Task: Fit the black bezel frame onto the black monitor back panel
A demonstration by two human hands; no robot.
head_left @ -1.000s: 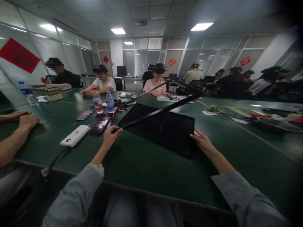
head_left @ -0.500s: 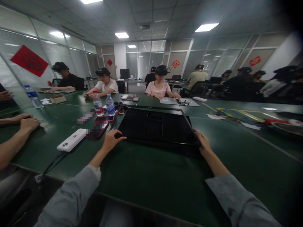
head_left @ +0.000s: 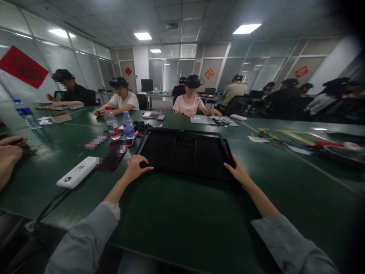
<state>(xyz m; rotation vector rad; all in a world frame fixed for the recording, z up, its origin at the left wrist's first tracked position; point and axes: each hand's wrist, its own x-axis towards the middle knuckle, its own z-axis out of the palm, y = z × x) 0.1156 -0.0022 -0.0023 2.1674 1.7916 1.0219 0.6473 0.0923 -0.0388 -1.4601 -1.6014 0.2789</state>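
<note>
A wide, flat black panel (head_left: 211,150) lies on the green table in front of me, with two raised parallel strips near its middle. Around its edge runs a thin black rectangular frame (head_left: 182,131), like a monitor's bezel; along the right side the two edges do not quite line up. My left hand (head_left: 136,167) pinches the near left corner, thumb on top and fingers curled at the side. At the near right corner, my right hand (head_left: 238,171) is closed round the frame's edge, thumb over the top. Its fingertips are partly hidden.
Left of the panel are two bottles (head_left: 128,125), phones (head_left: 112,158) and a white power bank (head_left: 78,173) with a cable. Another person's hands (head_left: 11,152) rest at the far left. Yellow cables (head_left: 273,133) lie on the right. Several people sit around the table (head_left: 182,220).
The frame's far and right sides have come down closer to the panel's edge. My right thumb now lies over the top of the edge. The whole view has shifted slightly.
</note>
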